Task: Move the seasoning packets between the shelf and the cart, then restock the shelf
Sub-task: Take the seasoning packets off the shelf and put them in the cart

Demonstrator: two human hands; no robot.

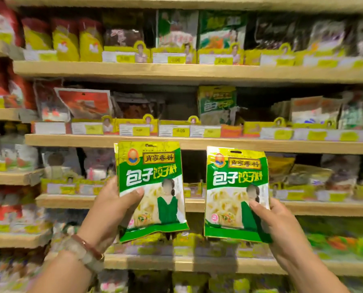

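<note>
While I face the shelf (176,142), my left hand (113,208) grasps one green seasoning packet (149,178) upright, and my right hand (280,225) grasps a second packet (235,187) just beside it, both in front of the shelves.

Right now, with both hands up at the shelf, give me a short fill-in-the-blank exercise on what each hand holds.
1. The left hand holds a ____ and white seasoning packet.
2. The right hand holds a second packet with the ____ label.
3. The two packets are held ____, not touching.
4. A matching packet stands on the wooden shelf ____ the hands.

Missing words: green; same; apart; above
</note>
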